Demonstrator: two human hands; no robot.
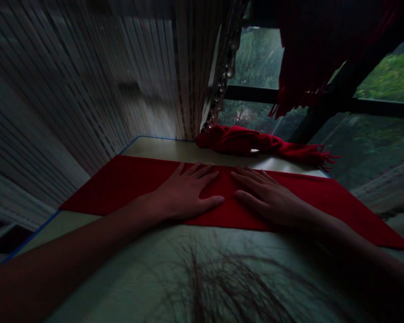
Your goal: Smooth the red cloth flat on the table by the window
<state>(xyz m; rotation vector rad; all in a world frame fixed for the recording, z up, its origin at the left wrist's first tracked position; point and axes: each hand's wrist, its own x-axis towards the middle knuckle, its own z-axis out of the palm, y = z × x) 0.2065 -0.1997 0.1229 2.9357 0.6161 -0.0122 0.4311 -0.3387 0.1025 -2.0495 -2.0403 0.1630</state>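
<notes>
A red cloth point(134, 179), perhaps a folded scarf, lies flat in a long band across a pale table point(175, 251). My left hand point(188, 190) rests palm down on the middle of the cloth, fingers spread and thumb pointing right. Just to its right, my right hand point(269, 195) also lies flat on the cloth, its fingers stretched out and its thumb toward the left. A strip of bare cloth shows between the two hands. The right end of the cloth reaches the table's right edge.
A bunched red scarf point(249, 141) with fringed ends lies along the table's far edge. Another red fringed cloth point(299, 63) hangs in front of the window point(256, 58). String curtains point(121, 72) hang on the left. Dark hair point(222, 287) crosses the lower view.
</notes>
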